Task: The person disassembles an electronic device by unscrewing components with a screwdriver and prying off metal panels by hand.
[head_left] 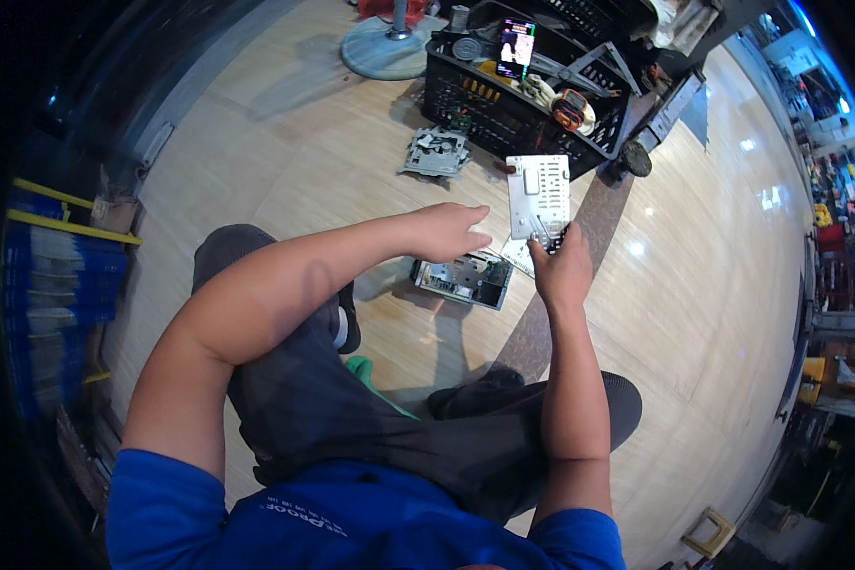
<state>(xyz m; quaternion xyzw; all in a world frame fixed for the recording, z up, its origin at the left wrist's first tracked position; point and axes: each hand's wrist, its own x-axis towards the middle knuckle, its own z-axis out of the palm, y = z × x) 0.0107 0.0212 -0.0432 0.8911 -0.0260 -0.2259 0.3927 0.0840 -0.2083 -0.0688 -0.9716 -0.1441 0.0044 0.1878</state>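
Observation:
In my right hand (562, 268) is a pale metal cover plate (539, 190) with rows of slots, gripped at its near edge between thumb and fingers. A thin, dark thing by that thumb is too small to make out. My left hand (446, 231) reaches in from the left, fingers stretched and apart, holding nothing. Below both hands, an opened metal device chassis (464, 281) sits on the floor with its inner parts showing. Farther off lies a detached metal mechanism (435, 153), apart from my hands.
A black plastic crate (484, 112) beyond my hands carries a lit phone (516, 47), tools and an orange meter (570, 109). Left of it stands a round stand base (385, 46). Blue stacked things with yellow bars (62, 285) line the left. My crossed legs flank the chassis.

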